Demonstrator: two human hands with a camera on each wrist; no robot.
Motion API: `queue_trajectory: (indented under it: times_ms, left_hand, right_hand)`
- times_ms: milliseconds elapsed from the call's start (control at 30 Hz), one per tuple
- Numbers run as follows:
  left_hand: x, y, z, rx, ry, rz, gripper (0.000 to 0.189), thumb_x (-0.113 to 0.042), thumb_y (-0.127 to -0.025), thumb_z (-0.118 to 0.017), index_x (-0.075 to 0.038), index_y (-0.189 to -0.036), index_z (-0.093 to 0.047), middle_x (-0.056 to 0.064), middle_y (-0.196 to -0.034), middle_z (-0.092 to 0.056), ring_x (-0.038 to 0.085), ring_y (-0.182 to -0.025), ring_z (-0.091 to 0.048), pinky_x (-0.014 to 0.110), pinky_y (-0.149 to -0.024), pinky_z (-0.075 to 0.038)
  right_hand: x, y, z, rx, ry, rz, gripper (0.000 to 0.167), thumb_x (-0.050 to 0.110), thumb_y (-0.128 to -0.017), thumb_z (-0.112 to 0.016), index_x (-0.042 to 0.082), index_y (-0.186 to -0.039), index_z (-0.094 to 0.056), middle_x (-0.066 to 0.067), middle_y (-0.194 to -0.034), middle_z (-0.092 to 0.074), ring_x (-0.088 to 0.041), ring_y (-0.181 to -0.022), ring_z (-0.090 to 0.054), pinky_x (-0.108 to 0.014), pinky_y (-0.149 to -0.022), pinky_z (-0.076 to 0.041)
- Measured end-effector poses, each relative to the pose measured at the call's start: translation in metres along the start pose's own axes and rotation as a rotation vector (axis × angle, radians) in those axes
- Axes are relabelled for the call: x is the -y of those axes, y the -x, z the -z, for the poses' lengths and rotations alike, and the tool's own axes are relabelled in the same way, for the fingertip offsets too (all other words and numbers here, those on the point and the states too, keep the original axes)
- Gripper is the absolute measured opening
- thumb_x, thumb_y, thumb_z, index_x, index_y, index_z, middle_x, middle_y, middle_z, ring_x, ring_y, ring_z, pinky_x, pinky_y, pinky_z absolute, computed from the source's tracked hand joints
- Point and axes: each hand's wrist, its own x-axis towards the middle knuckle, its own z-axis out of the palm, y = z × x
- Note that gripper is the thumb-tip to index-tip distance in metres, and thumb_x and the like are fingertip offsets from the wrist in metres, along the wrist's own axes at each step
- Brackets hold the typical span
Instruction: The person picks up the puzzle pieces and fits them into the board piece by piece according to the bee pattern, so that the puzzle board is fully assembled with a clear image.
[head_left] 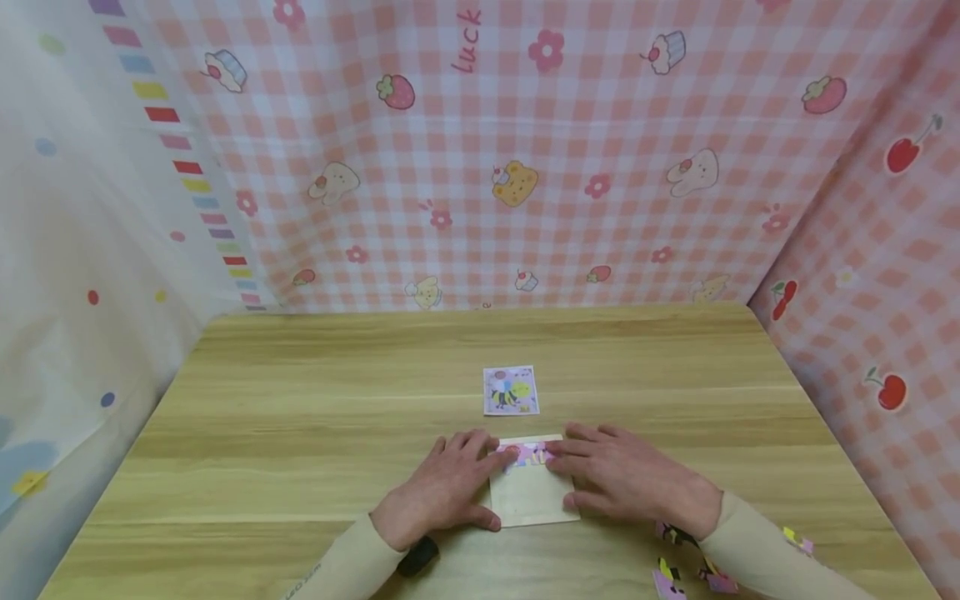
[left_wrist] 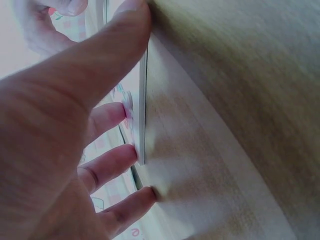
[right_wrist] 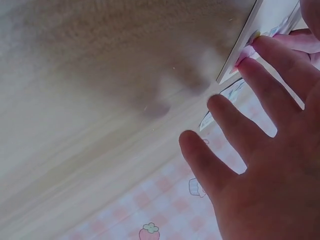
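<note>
A pale square puzzle board point(head_left: 534, 500) lies on the table between both hands. Along its far edge sits a row of pink and purple jigsaw pieces point(head_left: 531, 454). My left hand point(head_left: 453, 482) rests at the board's left side, index fingertip on the row's left end and thumb by the near left corner. From the right, my right hand point(head_left: 630, 471) reaches over the edge with extended fingers. Two of its fingertips point(right_wrist: 246, 64) touch the pieces at the far corner, while the outer two fingers are spread beyond the board.
A picture card point(head_left: 512, 390) showing a bee lies just beyond the board. Several loose jigsaw pieces point(head_left: 667, 581) are scattered near the right forearm, partly hidden by it. A small black object point(head_left: 417, 557) is by the left wrist. Checked curtains point(head_left: 465, 125) hang behind the wooden table point(head_left: 300, 400).
</note>
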Motion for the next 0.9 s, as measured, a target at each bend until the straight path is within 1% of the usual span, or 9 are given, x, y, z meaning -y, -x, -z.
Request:
queue_trajectory:
  times_ms: [200, 300, 400, 467, 633, 767, 900]
  left_hand:
    - [0.0004, 0.0004, 0.0005, 0.002, 0.0, 0.003, 0.09, -0.053, -0.08, -0.085, -0.025, -0.156, -0.047, 0.004, -0.144, -0.049, 0.03, -0.131, -0.048, 0.058, -0.107, -0.044]
    - [0.0008, 0.0002, 0.0001, -0.001, 0.0, -0.001, 0.089, -0.053, -0.08, -0.084, -0.025, -0.156, -0.047, 0.004, -0.144, -0.049, 0.03, -0.132, -0.048, 0.058, -0.107, -0.045]
    - [0.0006, -0.0003, 0.0, -0.003, 0.002, -0.007, 0.089, -0.053, -0.08, -0.084, -0.025, -0.156, -0.047, 0.005, -0.145, -0.049, 0.03, -0.132, -0.048, 0.058, -0.108, -0.044]
    - [0.0004, -0.0003, -0.0003, -0.004, 0.004, -0.009, 0.088, -0.052, -0.081, -0.084, -0.025, -0.156, -0.047, 0.005, -0.145, -0.049, 0.031, -0.132, -0.047, 0.058, -0.108, -0.044]
    - [-0.0004, 0.0001, -0.0002, -0.005, 0.005, -0.01, 0.088, -0.052, -0.08, -0.085, -0.025, -0.155, -0.049, 0.005, -0.144, -0.049, 0.031, -0.132, -0.047, 0.059, -0.107, -0.044]
    - [-0.0002, 0.0005, -0.0001, -0.011, 0.002, -0.011, 0.087, -0.052, -0.08, -0.085, -0.025, -0.155, -0.049, 0.005, -0.143, -0.05, 0.031, -0.132, -0.048, 0.059, -0.107, -0.045]
    - [0.0003, 0.0004, -0.0001, -0.018, 0.001, -0.009, 0.088, -0.052, -0.08, -0.085, -0.025, -0.155, -0.049, 0.005, -0.143, -0.05, 0.031, -0.131, -0.049, 0.06, -0.107, -0.045]
  right_hand:
    - [0.0018, -0.0028, 0.002, -0.019, 0.022, 0.043, 0.051, 0.044, -0.103, -0.061, 0.014, -0.143, -0.062, -0.004, -0.153, -0.055, -0.03, -0.138, -0.053, -0.056, -0.109, -0.046]
    - [0.0004, -0.0041, 0.0027, -0.03, 0.009, 0.064, 0.047, 0.04, -0.102, -0.063, 0.013, -0.141, -0.065, -0.006, -0.151, -0.056, -0.028, -0.136, -0.055, -0.051, -0.109, -0.048]
    - [-0.0011, -0.0052, 0.0032, -0.028, -0.013, 0.061, 0.046, 0.038, -0.101, -0.065, 0.014, -0.139, -0.066, -0.008, -0.149, -0.057, -0.028, -0.135, -0.055, -0.049, -0.111, -0.047]
    - [-0.0009, -0.0061, 0.0034, -0.021, -0.025, 0.047, 0.046, 0.037, -0.1, -0.067, 0.014, -0.139, -0.066, -0.008, -0.149, -0.057, -0.028, -0.135, -0.055, -0.049, -0.111, -0.046]
    - [0.0009, -0.0087, 0.0026, -0.001, 0.002, 0.018, 0.049, 0.038, -0.099, -0.067, 0.016, -0.142, -0.063, -0.008, -0.149, -0.057, -0.029, -0.136, -0.054, -0.051, -0.111, -0.046]
    - [0.0019, -0.0098, 0.0012, 0.005, 0.019, 0.012, 0.05, 0.039, -0.099, -0.067, 0.017, -0.143, -0.063, -0.01, -0.151, -0.054, -0.032, -0.137, -0.052, -0.055, -0.111, -0.045]
    - [0.002, -0.0098, 0.0002, 0.0, 0.012, 0.013, 0.051, 0.04, -0.098, -0.068, 0.016, -0.143, -0.063, -0.011, -0.152, -0.053, -0.033, -0.137, -0.052, -0.057, -0.11, -0.045]
